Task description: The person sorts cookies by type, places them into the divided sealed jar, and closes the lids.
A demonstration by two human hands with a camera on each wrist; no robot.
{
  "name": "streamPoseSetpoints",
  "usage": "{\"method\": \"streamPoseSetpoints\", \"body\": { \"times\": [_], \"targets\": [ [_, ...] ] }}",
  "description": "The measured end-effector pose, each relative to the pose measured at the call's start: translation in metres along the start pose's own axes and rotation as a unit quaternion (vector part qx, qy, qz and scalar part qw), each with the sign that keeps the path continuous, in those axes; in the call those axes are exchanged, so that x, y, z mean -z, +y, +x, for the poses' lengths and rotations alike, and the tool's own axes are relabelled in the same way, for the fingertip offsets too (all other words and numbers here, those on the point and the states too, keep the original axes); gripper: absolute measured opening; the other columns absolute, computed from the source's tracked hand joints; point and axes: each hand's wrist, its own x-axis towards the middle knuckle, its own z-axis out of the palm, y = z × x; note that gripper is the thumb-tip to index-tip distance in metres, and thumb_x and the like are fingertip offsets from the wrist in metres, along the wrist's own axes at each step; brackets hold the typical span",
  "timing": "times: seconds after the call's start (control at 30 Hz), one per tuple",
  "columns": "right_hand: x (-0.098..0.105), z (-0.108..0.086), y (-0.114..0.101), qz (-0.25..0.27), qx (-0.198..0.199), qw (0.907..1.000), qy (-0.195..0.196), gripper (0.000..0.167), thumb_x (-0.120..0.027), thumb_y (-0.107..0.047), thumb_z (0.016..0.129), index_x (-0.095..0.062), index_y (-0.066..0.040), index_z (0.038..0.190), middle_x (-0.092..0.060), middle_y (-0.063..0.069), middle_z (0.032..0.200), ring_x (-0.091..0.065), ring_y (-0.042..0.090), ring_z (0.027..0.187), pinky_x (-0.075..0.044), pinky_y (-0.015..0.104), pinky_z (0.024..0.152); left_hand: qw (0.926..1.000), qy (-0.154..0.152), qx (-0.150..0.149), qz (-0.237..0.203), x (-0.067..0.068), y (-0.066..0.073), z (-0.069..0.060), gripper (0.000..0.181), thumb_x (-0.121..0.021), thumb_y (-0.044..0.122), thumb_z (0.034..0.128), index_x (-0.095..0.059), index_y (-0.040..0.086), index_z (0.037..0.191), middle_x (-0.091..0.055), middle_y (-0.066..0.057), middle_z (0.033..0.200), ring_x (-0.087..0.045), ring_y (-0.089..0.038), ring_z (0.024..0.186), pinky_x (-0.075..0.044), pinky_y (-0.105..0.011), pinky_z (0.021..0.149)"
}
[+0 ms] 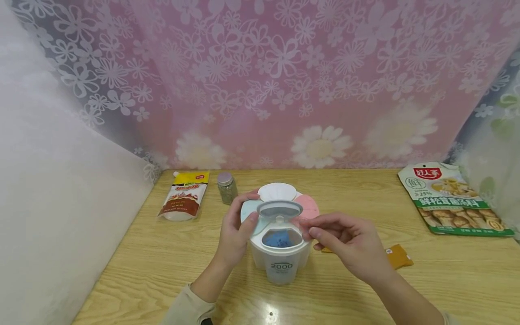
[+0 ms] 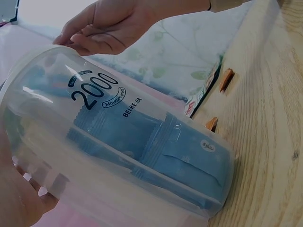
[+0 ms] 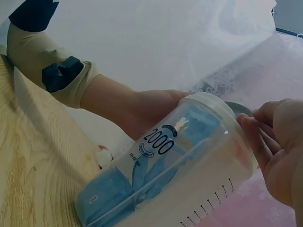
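Fabric (image 1: 252,90) in pink, printed with white blossoms and daisies, spans the back of the workspace, with a plain white panel (image 1: 48,203) at left. A wood-grain table (image 1: 142,280) fills the foreground. At its far right lies a green-and-white mushroom pouch (image 1: 455,203), touching the drapery. At center, a multi-compartment container marked "2000" (image 1: 281,276) stands upright between a person's two hands. The right hand (image 1: 345,246) has its thumb and fingertips drawn close together at the rim of the front compartment; whether they pinch anything cannot be told. The left hand (image 1: 239,230) grips the container's left side, its thumb over the pale blue lid (image 1: 248,213). A spouted yellow, white and brown pouch (image 1: 183,198) lies at rear left, a small capped jar (image 1: 227,189) beside it. The front compartment's clear lid (image 1: 281,208) is raised, blocking some of the top from view. Blue sachets (image 1: 278,239) sit inside that compartment, just beside the right fingertips. Two orange packets (image 1: 400,256) rest on the tabletop near the right hand, which partly hides one of them.
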Motion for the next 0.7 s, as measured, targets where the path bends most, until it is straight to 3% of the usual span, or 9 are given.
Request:
{"method": "streamPoseSetpoints", "body": {
  "times": [0.17, 0.33, 0.43, 0.6, 0.7],
  "targets": [
    [0.0034, 0.0015, 0.0042, -0.075, 0.018, 0.997, 0.006, 0.035, -0.062, 0.015, 0.088, -0.062, 0.002, 0.121, -0.066, -0.002, 0.102, -0.061, 0.009, 0.076, -0.053, 0.024, 0.061, 1.0, 0.002, 0.003, 0.004, -0.0002, -0.0018, -0.0023, 0.037, -0.051, 0.013, 0.0981, -0.046, -0.009, 0.128, -0.047, -0.023, 0.145, -0.048, -0.017, 0.135, -0.045, -0.024, 0.107],
    [0.0052, 0.0026, 0.0083, -0.147, 0.048, 0.9859, -0.065, 0.061, -0.064, 0.015, 0.086, -0.049, -0.003, 0.142, -0.041, 0.004, 0.114, -0.044, 0.011, 0.078, -0.046, 0.026, 0.062, 0.9999, -0.003, 0.003, 0.013, 0.0005, -0.0015, -0.0011, 0.037, -0.048, 0.013, 0.0984, -0.045, -0.008, 0.129, -0.046, -0.022, 0.146, -0.049, -0.017, 0.134, -0.046, -0.024, 0.105],
    [0.0055, 0.0017, 0.0089, -0.159, 0.065, 0.9815, -0.085, 0.06, -0.066, 0.014, 0.085, -0.053, -0.006, 0.14, -0.035, 0.007, 0.125, -0.043, 0.009, 0.078, -0.044, 0.025, 0.059, 0.9998, -0.006, 0.007, 0.02, 0.0009, 0.0, 0.0001, 0.038, -0.047, 0.014, 0.0988, -0.045, -0.006, 0.131, -0.044, -0.022, 0.148, -0.048, -0.016, 0.134, -0.046, -0.022, 0.104],
    [0.0057, 0.0013, 0.0084, -0.17, 0.084, 0.9781, -0.086, 0.046, -0.067, 0.014, 0.083, -0.068, -0.012, 0.12, -0.035, 0.012, 0.137, -0.045, 0.006, 0.075, -0.043, 0.026, 0.062, 0.999, -0.003, 0.024, 0.038, 0.0012, 0.0017, 0.0001, 0.037, -0.046, 0.014, 0.0986, -0.046, -0.004, 0.131, -0.044, -0.021, 0.149, -0.045, -0.016, 0.136, -0.043, -0.021, 0.107],
    [0.0047, 0.0028, 0.0069, -0.176, 0.073, 0.9787, -0.076, 0.047, -0.067, 0.012, 0.085, -0.065, -0.013, 0.124, -0.033, 0.012, 0.144, -0.047, 0.007, 0.076, -0.044, 0.025, 0.061, 0.9985, -0.003, 0.034, 0.041, 0.0016, 0.003, 0.0001, 0.039, -0.049, 0.013, 0.0964, -0.046, -0.003, 0.132, -0.044, -0.019, 0.149, -0.044, -0.016, 0.138, -0.042, -0.02, 0.108]
  ]
}}
